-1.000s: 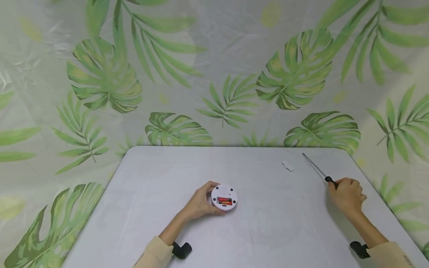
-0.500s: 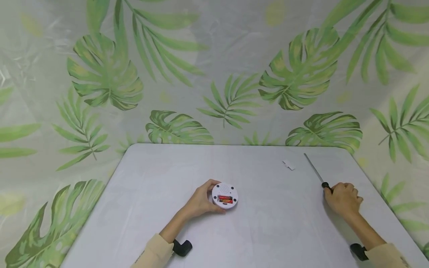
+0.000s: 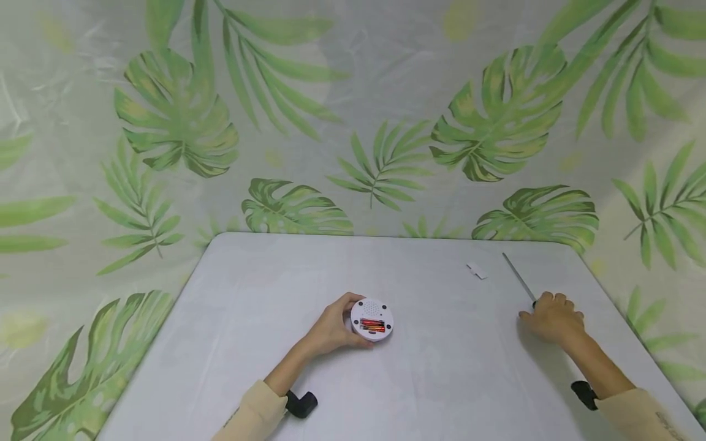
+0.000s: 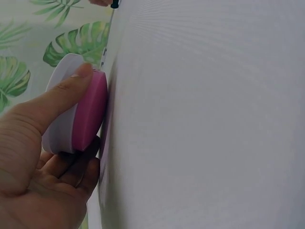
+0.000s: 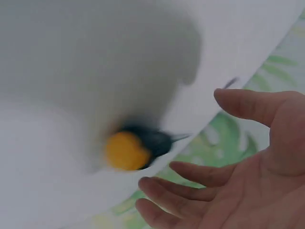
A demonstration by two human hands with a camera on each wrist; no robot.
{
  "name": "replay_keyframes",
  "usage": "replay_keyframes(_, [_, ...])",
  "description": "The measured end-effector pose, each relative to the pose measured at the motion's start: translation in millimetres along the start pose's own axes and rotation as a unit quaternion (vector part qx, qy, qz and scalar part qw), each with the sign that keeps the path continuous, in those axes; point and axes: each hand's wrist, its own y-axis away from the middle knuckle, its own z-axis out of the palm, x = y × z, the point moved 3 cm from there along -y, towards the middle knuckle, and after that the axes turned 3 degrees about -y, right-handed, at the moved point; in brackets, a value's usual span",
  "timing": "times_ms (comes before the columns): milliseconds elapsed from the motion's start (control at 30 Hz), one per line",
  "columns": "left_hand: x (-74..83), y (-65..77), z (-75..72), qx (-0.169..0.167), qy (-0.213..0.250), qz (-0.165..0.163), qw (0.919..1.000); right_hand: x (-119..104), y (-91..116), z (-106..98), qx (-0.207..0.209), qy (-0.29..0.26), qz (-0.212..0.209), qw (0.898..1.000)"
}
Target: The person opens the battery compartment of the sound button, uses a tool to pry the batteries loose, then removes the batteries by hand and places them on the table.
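My left hand (image 3: 333, 327) grips a round white-and-pink device (image 3: 372, 311) near the middle of the table. Its white underside faces up, showing a speaker grille, dark round feet and an uncovered bay with red batteries (image 3: 372, 326). In the left wrist view, the thumb lies across the device's edge, and its pink side (image 4: 90, 112) is turned to the tabletop. At the right, my right hand (image 3: 554, 320) hovers over the handle of a screwdriver (image 3: 519, 277). The right wrist view has its fingers spread apart from the black handle with a yellow end (image 5: 126, 151).
A small flat white piece (image 3: 477, 271) lies toward the back right of the white table (image 3: 430, 380), left of the screwdriver's shaft. Behind the table hangs a leaf-patterned sheet (image 3: 386, 92). Each wrist wears a black camera mount (image 3: 301, 405).
The right hand held the screwdriver and put it down on the table; it has let go and lifted off the handle. The left hand keeps holding the device in nearly the same place.
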Motion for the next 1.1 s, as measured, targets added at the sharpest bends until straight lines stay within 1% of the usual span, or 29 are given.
replay_keyframes(67, [0.1, -0.1, 0.1, -0.001, 0.000, 0.000, 1.0000, -16.3, 0.3, 0.8, 0.018, 0.013, -0.007, 1.000])
replay_keyframes(133, [0.5, 0.0, 0.3, -0.002, -0.003, -0.002, 1.0000, -35.3, 1.2, 1.0, 0.032, 0.019, -0.027, 0.999])
replay_keyframes(167, [0.8, -0.1, 0.5, -0.002, -0.005, -0.002, 1.0000, -45.8, 2.0, 1.6, 0.042, 0.024, -0.044, 0.998])
replay_keyframes(267, [1.5, -0.2, 0.8, 0.002, -0.011, -0.005, 0.9999, -83.0, 6.1, 3.1, 0.076, 0.024, -0.106, 0.991])
replay_keyframes(300, [2.0, -0.1, 0.9, 0.003, -0.012, -0.006, 0.9999, -97.1, 8.4, 3.7, 0.089, 0.019, -0.131, 0.987])
replay_keyframes(367, [2.9, 0.1, 1.1, 0.006, -0.015, -0.007, 0.9998, -125.3, 12.6, 6.9, 0.111, 0.003, -0.190, 0.976])
replay_keyframes(467, [4.0, 0.6, 1.9, 0.011, -0.018, -0.007, 0.9998, -166.3, 18.1, 14.1, 0.101, -0.031, -0.261, 0.960])
replay_keyframes(500, [3.9, 0.6, 2.3, 0.012, -0.019, -0.006, 0.9997, -178.3, 19.7, 17.4, 0.090, -0.043, -0.278, 0.955])
replay_keyframes(533, [3.9, 0.6, 2.7, 0.013, -0.020, -0.005, 0.9997, -189.5, 20.5, 21.1, 0.074, -0.056, -0.287, 0.953])
replay_keyframes(567, [3.9, 0.6, 3.2, 0.013, -0.020, -0.004, 0.9997, -199.6, 21.3, 24.7, 0.055, -0.070, -0.288, 0.953])
replay_keyframes(633, [3.9, 0.6, 4.4, 0.012, -0.021, 0.000, 0.9997, -217.2, 21.3, 31.7, 0.024, -0.092, -0.272, 0.958])
replay_keyframes(733, [4.7, 1.1, 5.6, 0.012, -0.024, 0.003, 0.9996, -237.7, 21.4, 40.7, -0.006, -0.111, -0.230, 0.967])
replay_keyframes(800, [5.9, 1.9, 6.3, 0.013, -0.025, 0.002, 0.9996, -247.2, 21.9, 45.6, -0.007, -0.102, -0.205, 0.973])
replay_keyframes(900, [7.9, 2.9, 6.6, 0.017, -0.031, -0.002, 0.9994, -256.3, 23.2, 50.8, 0.005, -0.077, -0.177, 0.981])
replay_keyframes(1000, [9.4, 3.4, 6.4, 0.022, -0.031, -0.004, 0.9993, -260.9, 25.1, 52.9, 0.022, -0.065, -0.157, 0.985])
replay_keyframes(1100, [10.3, 3.8, 5.9, 0.025, -0.030, -0.002, 0.9992, -263.0, 27.2, 54.3, 0.033, -0.061, -0.148, 0.987])
